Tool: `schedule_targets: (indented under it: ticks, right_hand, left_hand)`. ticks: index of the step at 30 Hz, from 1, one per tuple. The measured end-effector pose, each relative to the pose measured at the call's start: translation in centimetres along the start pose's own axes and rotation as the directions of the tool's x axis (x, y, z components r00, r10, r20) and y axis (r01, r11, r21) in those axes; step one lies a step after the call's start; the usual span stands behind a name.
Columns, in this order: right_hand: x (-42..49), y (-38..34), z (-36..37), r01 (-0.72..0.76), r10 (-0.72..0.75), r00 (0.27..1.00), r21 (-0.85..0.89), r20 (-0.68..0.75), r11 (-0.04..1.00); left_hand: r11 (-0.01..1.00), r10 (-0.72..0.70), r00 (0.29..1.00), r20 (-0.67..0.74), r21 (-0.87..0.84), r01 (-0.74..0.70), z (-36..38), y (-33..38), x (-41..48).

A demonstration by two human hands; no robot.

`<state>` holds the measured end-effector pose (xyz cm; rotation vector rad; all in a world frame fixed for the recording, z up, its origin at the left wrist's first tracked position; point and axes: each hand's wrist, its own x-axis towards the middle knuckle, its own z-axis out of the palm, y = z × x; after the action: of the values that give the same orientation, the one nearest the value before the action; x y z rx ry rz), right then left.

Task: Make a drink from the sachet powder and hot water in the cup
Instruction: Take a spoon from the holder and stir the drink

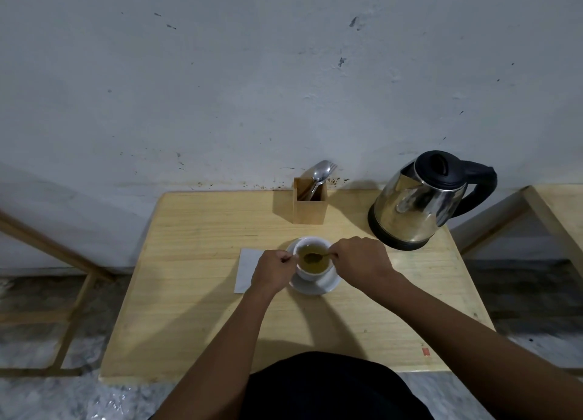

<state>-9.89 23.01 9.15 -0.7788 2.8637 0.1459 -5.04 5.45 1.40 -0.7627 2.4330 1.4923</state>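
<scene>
A white cup (307, 274) stands on a white saucer (318, 286) in the middle of the wooden table (195, 309). Yellow-green liquid fills the cup. My right hand (359, 258) pinches the handle of a small spoon (315, 257), whose bowl lies in the liquid. My left hand (273, 270) is closed at the cup's left side, on what looks like its handle. A white paper napkin (246, 270) lies flat to the left, partly under my left hand. No sachet is visible.
A steel electric kettle (416, 205) with a black lid and handle stands at the back right. A wooden cutlery holder (310, 203) with spoons and a fork stands at the back by the wall. Wooden frames flank the table.
</scene>
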Motion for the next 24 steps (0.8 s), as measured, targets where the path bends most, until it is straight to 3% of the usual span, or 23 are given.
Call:
schedule_targets:
  ticks: [3,8,12,24]
  right_hand:
    - [-1.7,1.2,0.9,-0.019,0.022,0.997,0.033,-0.078,0.999]
    - [-4.7,2.4,2.2,-0.054,0.121,0.967,0.283,-0.225,0.958]
    - [-6.5,2.4,4.2,-0.074,0.199,0.930,0.375,-0.308,0.924]
    - [-8.4,1.3,6.3,-0.163,0.358,0.891,0.538,-0.279,0.827]
  left_hand:
    - [1.000,-0.004,1.000,0.004,-0.010,0.004,-0.1,0.2,-0.1]
    - [0.999,-0.012,1.000,0.000,0.046,0.012,-0.4,0.7,-0.3]
    - [0.998,-0.017,1.000,0.001,0.058,0.017,-0.4,0.7,-0.2]
    - [0.999,0.013,1.000,0.018,0.033,-0.013,-0.1,0.3,0.2]
